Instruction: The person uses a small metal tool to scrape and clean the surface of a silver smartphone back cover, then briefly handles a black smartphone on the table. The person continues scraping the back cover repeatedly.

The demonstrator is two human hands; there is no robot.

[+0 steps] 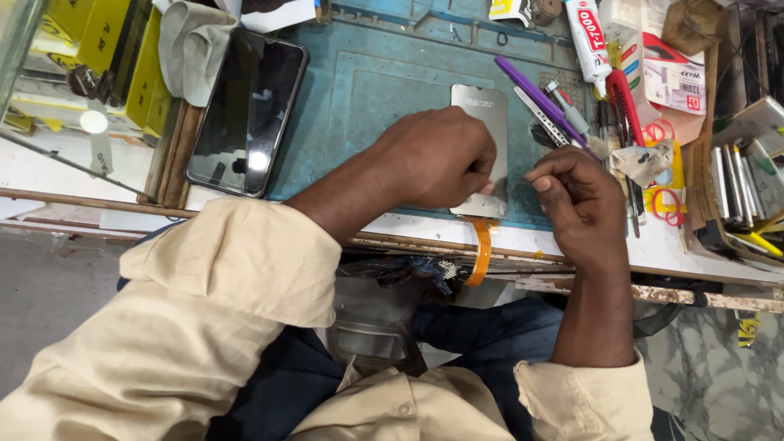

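On blue mat (367, 98), near edge: grey phone panel (482, 122), left hand (437, 159) fingers pinching it; right hand (580, 200) fingers curled closed, empty.

Illumination is bright and even, arriving from overhead – shadows beneath the left hand (437, 159) and right hand (581, 204) are short and soft. Specular glare appears on the black phone screen (247, 110) as pale patches, and a small hot spot shows on the glass pane (94, 122) at far left. Focus is sharp across the blue work mat (367, 90). Wide-angle distortion bends straight edges near the frame borders – the cluttered right margin is slightly soft.
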